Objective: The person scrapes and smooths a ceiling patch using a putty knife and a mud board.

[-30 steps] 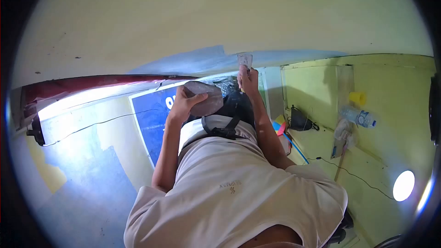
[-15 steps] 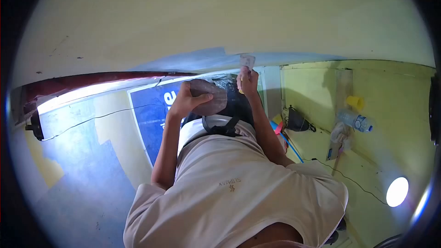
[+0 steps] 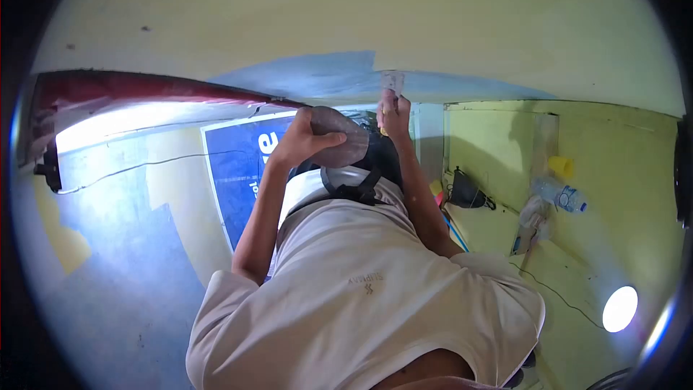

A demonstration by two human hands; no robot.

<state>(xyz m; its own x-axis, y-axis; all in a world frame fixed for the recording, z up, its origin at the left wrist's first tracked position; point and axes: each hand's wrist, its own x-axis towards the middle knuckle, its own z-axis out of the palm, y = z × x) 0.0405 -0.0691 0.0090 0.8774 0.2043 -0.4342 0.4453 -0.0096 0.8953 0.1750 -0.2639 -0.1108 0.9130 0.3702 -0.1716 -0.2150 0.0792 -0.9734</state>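
My left hand [image 3: 302, 141] is closed around the edge of a thin, rounded grey-brown plate [image 3: 343, 146], thumb lying across its face, in front of my waist. In my right hand [image 3: 394, 117] is a putty knife [image 3: 392, 81], gripped low with the fingers wrapped round its handle. Its pale, smeared blade points up and overlaps the wall [image 3: 462, 22] at the lower border of a grey-blue patch [image 3: 317, 72] on the cream surface. A bit of yellow shows below my right fingers.
A blue poster [image 3: 242, 173] lies left of my body, near a dark red strip [image 3: 144, 90]. To the right are a plastic bottle [image 3: 563, 196], a yellow cup [image 3: 561, 166], a black pouch [image 3: 468, 191] and a bright round lamp [image 3: 620, 309]. Thin cables run on both sides.
The view has tilted, so more of the grey-blue patch shows. The putty knife stands slightly higher in view against the wall; both hands keep their holds.
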